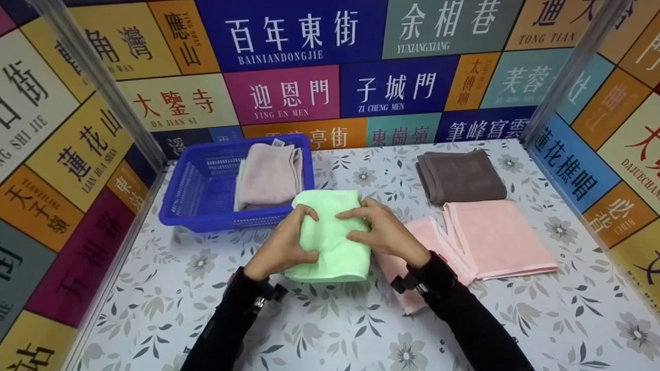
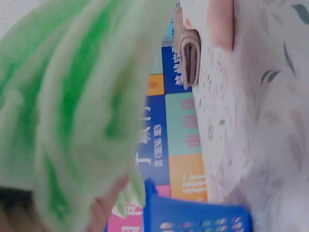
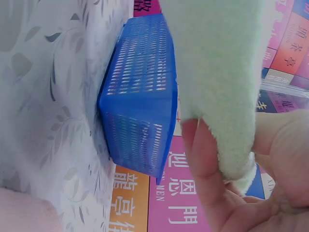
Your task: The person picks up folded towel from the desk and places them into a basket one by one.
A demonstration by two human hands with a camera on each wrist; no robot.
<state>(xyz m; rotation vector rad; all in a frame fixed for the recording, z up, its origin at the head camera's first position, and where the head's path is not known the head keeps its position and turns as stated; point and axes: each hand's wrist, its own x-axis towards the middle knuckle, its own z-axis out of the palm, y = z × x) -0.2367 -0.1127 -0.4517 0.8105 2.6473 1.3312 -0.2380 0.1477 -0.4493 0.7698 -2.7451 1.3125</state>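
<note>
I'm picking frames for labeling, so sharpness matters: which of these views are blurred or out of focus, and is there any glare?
Head view: evenly lit and sharp, both hands and the green towel crisp, no strong glare. Left wrist view: the towel fills the frame too close and soft, and the tabletop looks washed out. Right wrist view: the blue basket is fairly sharp, while the towel and fingers near the lens are slightly soft.

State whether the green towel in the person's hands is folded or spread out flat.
Folded. The green towel forms a thick compact block with a rounded doubled edge, gripped by the left hand and right hand.
</note>
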